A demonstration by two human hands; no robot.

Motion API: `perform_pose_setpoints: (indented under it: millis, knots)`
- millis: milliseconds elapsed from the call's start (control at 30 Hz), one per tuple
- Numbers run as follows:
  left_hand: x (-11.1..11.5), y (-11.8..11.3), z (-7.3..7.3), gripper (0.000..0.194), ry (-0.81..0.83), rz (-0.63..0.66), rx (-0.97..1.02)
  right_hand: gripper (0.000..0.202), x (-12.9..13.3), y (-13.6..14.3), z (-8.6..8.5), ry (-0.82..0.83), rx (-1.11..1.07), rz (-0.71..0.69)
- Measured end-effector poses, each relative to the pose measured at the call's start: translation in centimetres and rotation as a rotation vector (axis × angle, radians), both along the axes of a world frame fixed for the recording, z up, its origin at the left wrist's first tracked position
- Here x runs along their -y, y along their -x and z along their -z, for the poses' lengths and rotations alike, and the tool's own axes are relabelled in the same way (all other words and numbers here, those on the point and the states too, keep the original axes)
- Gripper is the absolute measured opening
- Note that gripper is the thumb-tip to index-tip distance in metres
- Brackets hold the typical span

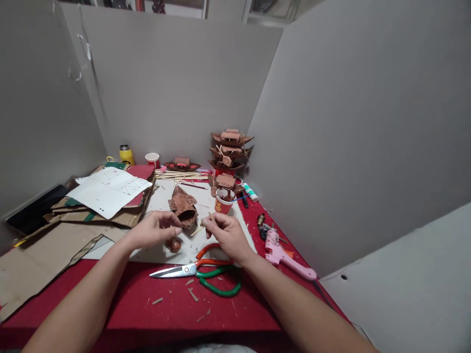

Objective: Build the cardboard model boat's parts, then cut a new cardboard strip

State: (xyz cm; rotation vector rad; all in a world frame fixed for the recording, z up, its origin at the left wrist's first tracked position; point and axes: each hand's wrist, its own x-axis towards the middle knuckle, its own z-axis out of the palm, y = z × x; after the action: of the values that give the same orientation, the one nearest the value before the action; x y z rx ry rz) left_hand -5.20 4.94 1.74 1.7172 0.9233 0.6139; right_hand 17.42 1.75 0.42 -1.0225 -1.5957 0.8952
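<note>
My right hand (230,235) pinches a thin wooden stick (211,216) between thumb and fingers. Another pale stick piece (196,231) shows just left of those fingertips. My left hand (156,229) is loosely curved, thumb and fingers slightly apart, with nothing visible between them. Just beyond both hands sits a brown model boat (183,202), its dark rounded opening facing me. Below my left fingertips lies a small round brown object (174,244), whose kind I cannot make out. Scissors (191,269) with one orange and one green handle lie open in front of my right hand.
A paper cup (224,202) with brown-stained insides stands beyond my right hand. Finished model boats (231,151) are stacked behind it. A pink glue gun (289,257) lies at right. Cardboard (55,255) and a drawn sheet (114,189) cover the left. Grey partitions (176,83) enclose the table.
</note>
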Motion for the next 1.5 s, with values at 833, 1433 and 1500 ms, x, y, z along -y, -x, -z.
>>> perform_pose_setpoints:
  millis: [833,1433,1500]
  knots:
    - [1.9,-2.4,0.8,0.026,0.186,-0.021,0.318,0.038,1.0,0.8,0.3,0.128,-0.036,-0.087]
    - [1.6,-2.2,0.8,0.027,0.212,-0.056,0.391,0.036,1.1,0.9,0.9,0.197,-0.001,-0.224]
    - [1.5,-2.1,0.7,0.027,0.213,-0.079,0.439,0.037,1.0,0.6,0.4,0.140,0.057,-0.202]
